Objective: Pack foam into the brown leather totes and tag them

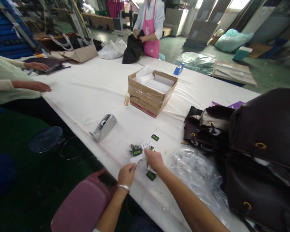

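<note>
My left hand [126, 176] is closed in a pinch near the table's front edge, on the edge of a thin white tag [138, 158] that reaches toward my other hand. My right hand [155, 160] is also closed, fingertips down at a small pile of tags; what they grip is hidden. A black tag with green print [137, 152] lies on the pile, in front of some dark, shiny small pieces [134, 147]. Two more black-and-green tags lie apart: one farther back [155, 137], one beside my right wrist [151, 175].
A grey tape dispenser [103, 127] and a cardboard box [145, 98] with white sheets stand on the white table [87, 93]. Clear plastic bags [195, 174] and dark brown leather bags [263, 129] crowd the right. Co-workers stand left [12, 77] and at the back [150, 29]. A stool [82, 203] is below.
</note>
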`<state>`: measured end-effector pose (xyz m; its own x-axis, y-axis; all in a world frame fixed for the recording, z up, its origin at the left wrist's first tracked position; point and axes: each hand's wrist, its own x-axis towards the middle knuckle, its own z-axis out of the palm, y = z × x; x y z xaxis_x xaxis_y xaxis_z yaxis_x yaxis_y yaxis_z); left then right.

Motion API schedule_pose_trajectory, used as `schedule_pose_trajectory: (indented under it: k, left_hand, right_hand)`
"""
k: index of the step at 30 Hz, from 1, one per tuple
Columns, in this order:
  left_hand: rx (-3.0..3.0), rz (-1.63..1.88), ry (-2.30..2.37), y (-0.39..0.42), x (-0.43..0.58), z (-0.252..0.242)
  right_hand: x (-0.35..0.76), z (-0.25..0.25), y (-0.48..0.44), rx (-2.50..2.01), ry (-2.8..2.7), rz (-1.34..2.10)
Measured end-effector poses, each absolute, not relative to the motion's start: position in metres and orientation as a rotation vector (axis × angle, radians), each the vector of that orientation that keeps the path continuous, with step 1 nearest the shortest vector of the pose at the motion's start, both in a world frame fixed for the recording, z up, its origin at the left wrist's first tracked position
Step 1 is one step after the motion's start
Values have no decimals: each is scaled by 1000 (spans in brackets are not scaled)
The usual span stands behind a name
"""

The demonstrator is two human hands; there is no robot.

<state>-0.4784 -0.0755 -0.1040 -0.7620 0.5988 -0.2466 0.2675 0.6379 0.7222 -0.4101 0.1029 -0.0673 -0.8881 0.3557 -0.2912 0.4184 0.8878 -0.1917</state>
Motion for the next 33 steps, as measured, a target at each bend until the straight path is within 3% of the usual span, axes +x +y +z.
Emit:
schedule_pose_trajectory:
  k: [11, 18, 21, 23, 25, 33]
  left_hand:
    - [605, 1031, 2341, -83, -487, -111]
    - [574, 984, 2415, -100, -488, -126]
    - [569, 999, 2382, -97, -486, -130]
    - [571, 990, 2382, -93, -486, -132]
    - [579, 973, 2396, -89, -488, -132]
    - [685, 910, 2368, -84, -488, -127]
  right_hand:
    - [-401, -55, 98, 427, 2774, -522]
    - [-403, -38, 144, 945, 2872, -564]
    - [-408, -31, 150, 1084, 2910, -1264]
    - [-409, -30, 149, 1259, 2644, -2006]
    - [-408, -32, 148, 1408, 2328, -2392]
    - [-389, -50, 139, 1320, 2287, -2353]
